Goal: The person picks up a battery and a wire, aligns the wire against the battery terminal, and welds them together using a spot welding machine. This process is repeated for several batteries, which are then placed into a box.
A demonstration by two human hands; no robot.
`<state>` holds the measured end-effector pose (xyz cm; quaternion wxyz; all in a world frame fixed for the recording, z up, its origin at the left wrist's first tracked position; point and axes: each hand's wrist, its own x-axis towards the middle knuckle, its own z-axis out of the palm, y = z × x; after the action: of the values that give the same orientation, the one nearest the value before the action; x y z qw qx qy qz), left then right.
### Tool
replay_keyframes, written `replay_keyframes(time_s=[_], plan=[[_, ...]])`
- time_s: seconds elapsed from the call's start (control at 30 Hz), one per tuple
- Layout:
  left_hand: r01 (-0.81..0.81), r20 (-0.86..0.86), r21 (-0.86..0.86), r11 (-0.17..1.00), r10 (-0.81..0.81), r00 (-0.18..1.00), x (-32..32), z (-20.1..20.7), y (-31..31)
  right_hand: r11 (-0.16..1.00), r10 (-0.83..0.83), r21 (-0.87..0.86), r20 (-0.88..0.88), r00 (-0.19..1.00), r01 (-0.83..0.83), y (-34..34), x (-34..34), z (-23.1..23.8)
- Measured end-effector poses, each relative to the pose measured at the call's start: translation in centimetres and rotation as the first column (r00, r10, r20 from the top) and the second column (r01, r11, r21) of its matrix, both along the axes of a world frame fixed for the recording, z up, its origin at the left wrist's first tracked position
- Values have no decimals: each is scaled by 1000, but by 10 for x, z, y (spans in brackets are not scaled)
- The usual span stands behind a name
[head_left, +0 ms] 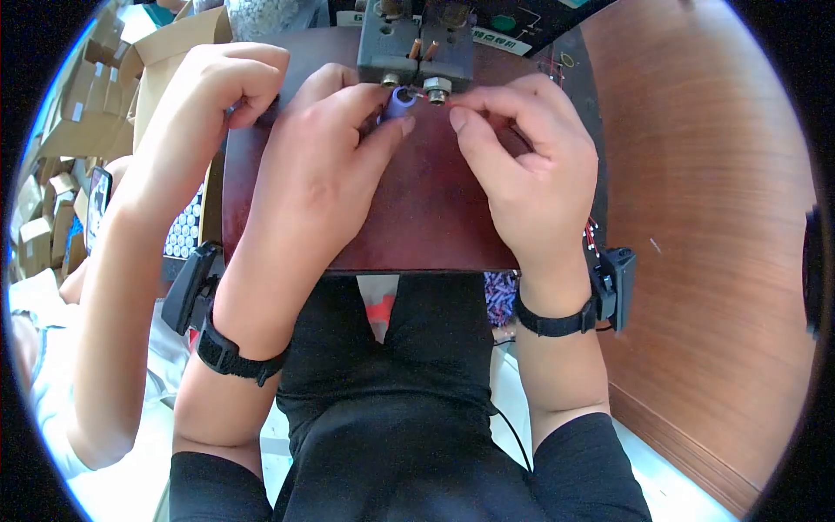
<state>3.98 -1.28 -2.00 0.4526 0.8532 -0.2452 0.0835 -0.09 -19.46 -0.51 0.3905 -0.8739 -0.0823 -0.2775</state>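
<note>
My left hand is closed around a purple cylindrical battery cell, its end turned up just below the welding head. Above it, the grey metal head of a spot welder carries two copper pins and a bolt on its near side. My right hand is pinched close to the bolt, to the right of the cell. A thin reddish wire shows at its fingertips, and a small metal strip appears to run toward the cell. Exactly where the strip touches is too small to tell.
Beneath my hands lies a dark red tabletop. Another person's arm reaches in at the left, its hand curled by the table. Cardboard boxes and a box of white-topped cells stand left. A wooden panel rises on the right.
</note>
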Motion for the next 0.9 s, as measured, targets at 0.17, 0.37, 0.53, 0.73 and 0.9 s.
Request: replay_keyframes(time_s=[0.17,0.37,0.53,0.73,0.9], plan=[[-21,18,5,1000,21,1000,0,-3,3,1000,6,-25,-5,1000,-7,2,3,-2],[-17,31,73,997,14,999,0,-5,5,993,0,-120,-68,998,-8,2,2,-3],[-25,52,30,999,24,998,-1,-8,6,996,4,-90,-54,999,-9,4,3,-6],[-2,92,40,999,-2,996,2,-12,5,996,-14,-85,-64,998,9,2,2,-7],[13,67,-10,1000,-12,998,3,-14,6,998,18,-56,-52,998,-20,2,3,-10]])
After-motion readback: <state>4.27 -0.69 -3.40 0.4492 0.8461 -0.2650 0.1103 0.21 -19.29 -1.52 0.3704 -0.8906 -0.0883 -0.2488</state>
